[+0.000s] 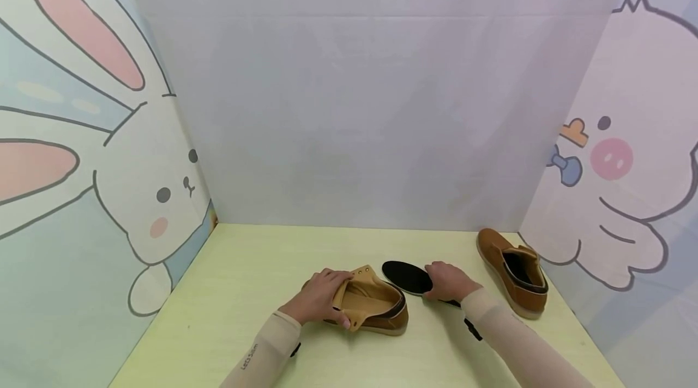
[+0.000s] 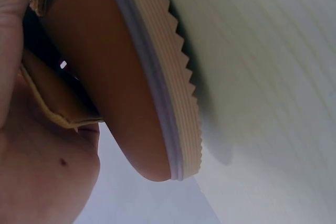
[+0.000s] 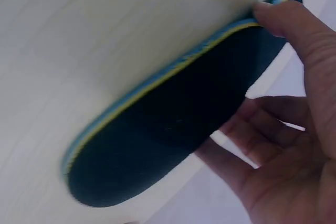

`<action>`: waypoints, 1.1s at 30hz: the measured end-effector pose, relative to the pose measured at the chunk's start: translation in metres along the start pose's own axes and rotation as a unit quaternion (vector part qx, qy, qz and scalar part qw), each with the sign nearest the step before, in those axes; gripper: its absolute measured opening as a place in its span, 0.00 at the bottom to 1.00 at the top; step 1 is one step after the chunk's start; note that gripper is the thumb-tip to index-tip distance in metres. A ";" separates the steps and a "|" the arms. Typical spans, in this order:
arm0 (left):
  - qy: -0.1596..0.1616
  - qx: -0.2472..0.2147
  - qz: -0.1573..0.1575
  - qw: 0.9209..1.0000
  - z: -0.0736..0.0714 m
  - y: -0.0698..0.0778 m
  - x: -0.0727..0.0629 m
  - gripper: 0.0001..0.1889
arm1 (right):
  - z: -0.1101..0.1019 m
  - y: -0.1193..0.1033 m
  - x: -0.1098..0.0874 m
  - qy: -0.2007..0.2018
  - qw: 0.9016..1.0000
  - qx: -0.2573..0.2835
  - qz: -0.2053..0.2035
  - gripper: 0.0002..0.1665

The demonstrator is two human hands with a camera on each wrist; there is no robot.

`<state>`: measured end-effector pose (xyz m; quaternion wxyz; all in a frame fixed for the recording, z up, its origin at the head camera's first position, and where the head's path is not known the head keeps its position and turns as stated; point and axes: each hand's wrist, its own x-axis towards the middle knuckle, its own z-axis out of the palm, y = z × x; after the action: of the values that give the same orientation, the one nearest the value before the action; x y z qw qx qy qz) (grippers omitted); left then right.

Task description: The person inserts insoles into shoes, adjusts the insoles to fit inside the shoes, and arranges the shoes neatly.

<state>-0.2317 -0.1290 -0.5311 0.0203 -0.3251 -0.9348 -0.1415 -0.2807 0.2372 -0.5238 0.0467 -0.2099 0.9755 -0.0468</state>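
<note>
My left hand point(image 1: 322, 300) holds a brown shoe point(image 1: 400, 319) at its front, fingers over the far flap and thumb at the near one. The shoe's eyelet flaps are spread, showing the tan inside, and its heel points right. In the left wrist view the shoe's ridged pale sole point(image 2: 176, 77) shows close to the table, with the hand beside the flaps. A black insole point(image 1: 406, 277) is pinched in my right hand point(image 1: 449, 284), just right of the shoe. The right wrist view shows the insole's blue and yellow edge point(image 3: 157, 82), thumb on one side and fingers on the other.
A second brown shoe point(image 1: 509, 279) lies near the table's right edge, toe pointing away, beyond my right hand. The pale yellow table point(image 1: 218, 315) is bounded by a grey back wall point(image 1: 349, 133) and cartoon-printed side panels.
</note>
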 end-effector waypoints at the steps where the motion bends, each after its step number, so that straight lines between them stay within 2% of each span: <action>1: -0.001 0.000 0.000 1.000 0.000 0.000 0.000 0.58 | -0.001 0.000 0.000 -0.005 1.000 0.002 0.004 0.28; 3: -0.002 0.001 0.000 1.000 0.000 0.000 0.001 0.58 | -0.002 -0.001 0.001 -0.013 1.000 0.006 0.014 0.25; 8: -0.002 0.000 0.002 1.000 0.000 0.000 0.000 0.58 | -0.005 -0.001 -0.001 -0.017 1.000 0.010 0.025 0.24; 22: 0.002 -0.004 0.004 1.000 -0.003 -0.001 0.001 0.58 | -0.010 -0.002 -0.006 0.052 0.998 0.026 -0.011 0.21; 27: 0.004 -0.005 0.005 1.000 -0.002 -0.001 0.001 0.59 | -0.028 -0.010 -0.008 0.068 0.997 0.016 -0.029 0.14; 33: 0.002 -0.008 0.003 1.000 -0.002 0.000 -0.001 0.59 | -0.063 -0.028 -0.018 0.098 0.992 -0.010 -0.081 0.14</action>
<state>-0.2312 -0.1301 -0.5291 0.0204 -0.3275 -0.9327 -0.1495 -0.2598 0.2244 -0.4572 -0.0556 -0.2835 0.9554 -0.0610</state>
